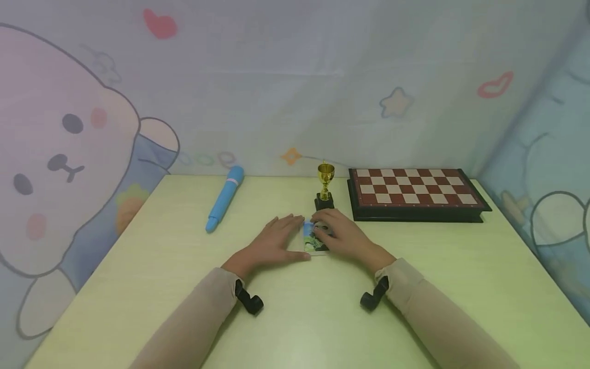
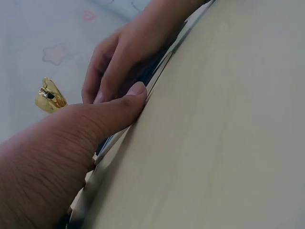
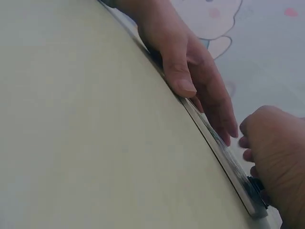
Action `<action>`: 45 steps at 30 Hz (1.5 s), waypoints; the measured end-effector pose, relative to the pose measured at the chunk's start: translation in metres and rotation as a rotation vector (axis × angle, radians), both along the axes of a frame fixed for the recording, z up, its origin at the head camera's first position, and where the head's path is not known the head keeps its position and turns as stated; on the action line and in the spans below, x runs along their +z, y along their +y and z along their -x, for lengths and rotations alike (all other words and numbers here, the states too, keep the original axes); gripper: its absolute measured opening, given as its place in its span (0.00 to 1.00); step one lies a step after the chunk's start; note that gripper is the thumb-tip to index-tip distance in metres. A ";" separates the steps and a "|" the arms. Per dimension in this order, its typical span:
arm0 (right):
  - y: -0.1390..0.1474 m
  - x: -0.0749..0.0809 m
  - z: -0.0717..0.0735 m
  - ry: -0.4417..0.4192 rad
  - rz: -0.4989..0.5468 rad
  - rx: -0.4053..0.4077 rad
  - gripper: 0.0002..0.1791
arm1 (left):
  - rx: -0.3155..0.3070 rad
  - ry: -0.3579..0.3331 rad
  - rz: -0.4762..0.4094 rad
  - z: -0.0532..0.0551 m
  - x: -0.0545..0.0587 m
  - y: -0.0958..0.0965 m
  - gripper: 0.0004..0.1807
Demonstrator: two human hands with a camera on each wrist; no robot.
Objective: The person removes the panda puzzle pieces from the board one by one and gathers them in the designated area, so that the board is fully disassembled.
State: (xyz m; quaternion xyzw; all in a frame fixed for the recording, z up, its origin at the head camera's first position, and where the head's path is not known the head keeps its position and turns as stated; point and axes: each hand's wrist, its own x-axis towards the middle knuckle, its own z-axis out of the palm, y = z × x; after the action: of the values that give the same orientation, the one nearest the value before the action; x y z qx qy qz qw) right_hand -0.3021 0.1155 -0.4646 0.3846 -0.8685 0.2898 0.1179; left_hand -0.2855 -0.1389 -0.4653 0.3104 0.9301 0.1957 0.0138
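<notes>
A small flat picture board with blue, green and dark parts lies on the table between the two hands. My left hand rests at its left side, thumb straight along the near edge and fingers reaching forward. Over the right part of the board lies my right hand, its fingers bent down toward the surface and covering much of the picture. Whether they pinch a piece, I cannot tell. In the right wrist view a dark bit shows beside the right fingers. A gold trophy cup stands just beyond the right fingertips.
Back right, a red-and-white checkered chessboard box sits on the pale table. A blue capped stick, like a thick marker, lies at the back left. Behind the table hangs a printed cloth with a cartoon bear.
</notes>
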 end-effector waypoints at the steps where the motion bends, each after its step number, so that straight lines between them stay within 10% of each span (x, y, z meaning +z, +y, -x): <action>1: -0.003 -0.002 0.004 0.001 -0.004 -0.006 0.16 | 0.002 0.008 0.006 -0.001 -0.001 0.001 0.59; 9: -0.007 -0.004 0.024 -0.050 0.004 -0.048 0.10 | 0.009 0.040 0.003 0.002 -0.001 0.004 0.60; 34: -0.018 -0.002 0.024 -0.327 0.075 -0.119 0.13 | 0.033 -0.003 -0.038 0.002 -0.002 0.004 0.58; 45: -0.016 -0.002 0.021 -0.287 0.129 -0.071 0.11 | 0.036 -0.003 -0.041 0.004 -0.001 0.004 0.59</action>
State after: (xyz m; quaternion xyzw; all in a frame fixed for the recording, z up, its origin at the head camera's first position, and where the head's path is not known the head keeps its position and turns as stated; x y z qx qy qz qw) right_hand -0.3235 0.0997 -0.4662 0.3000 -0.8690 0.3926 0.0270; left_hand -0.2890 -0.1349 -0.4667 0.2935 0.9314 0.2154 0.0053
